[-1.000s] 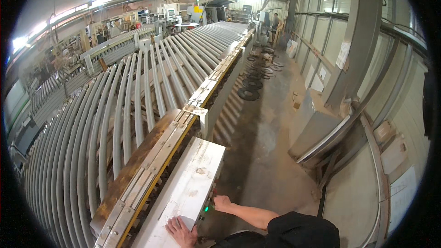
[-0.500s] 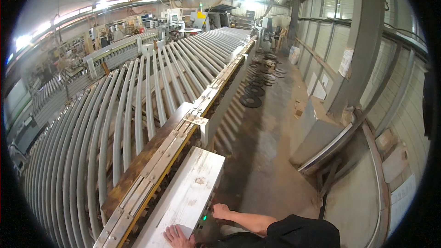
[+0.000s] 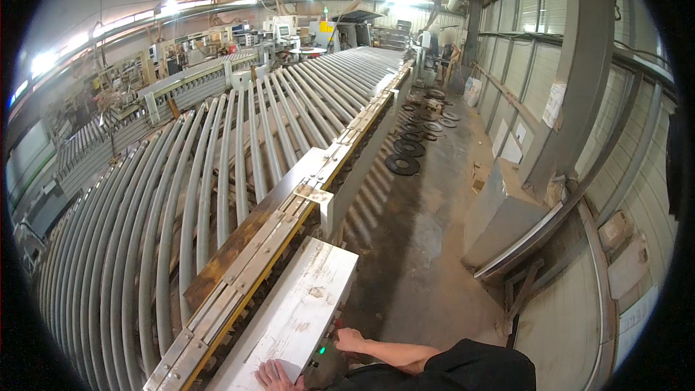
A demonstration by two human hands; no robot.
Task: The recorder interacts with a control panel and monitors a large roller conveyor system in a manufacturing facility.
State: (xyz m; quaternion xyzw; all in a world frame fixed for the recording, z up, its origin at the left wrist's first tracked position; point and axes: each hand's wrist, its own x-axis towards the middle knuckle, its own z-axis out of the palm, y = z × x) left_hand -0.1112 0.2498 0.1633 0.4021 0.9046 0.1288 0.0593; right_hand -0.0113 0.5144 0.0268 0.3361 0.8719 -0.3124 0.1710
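Observation:
My left hand (image 3: 277, 376) lies flat with its fingers spread on the top of a long white metal box (image 3: 308, 293), which is scuffed with brown marks. At the box's right side, my right hand (image 3: 350, 339) is closed, its fingers curled at a small red part that they mostly hide. A lit green indicator (image 3: 322, 351) glows just below it on that same side. Beyond the box, a dark brown board (image 3: 242, 247) lies on the rollers along the conveyor's side rail (image 3: 250, 264). Neither hand touches the board.
A wide roller conveyor (image 3: 246, 148) runs away from me to the far machines. Several black rings (image 3: 402, 164) lie on the floor at its right. A grey column (image 3: 561, 94) with a boxed base stands by the right wall.
The board has slid farther away along the rail, its far end now past the bracket. My hands stay at the white box, and the view has shifted slightly.

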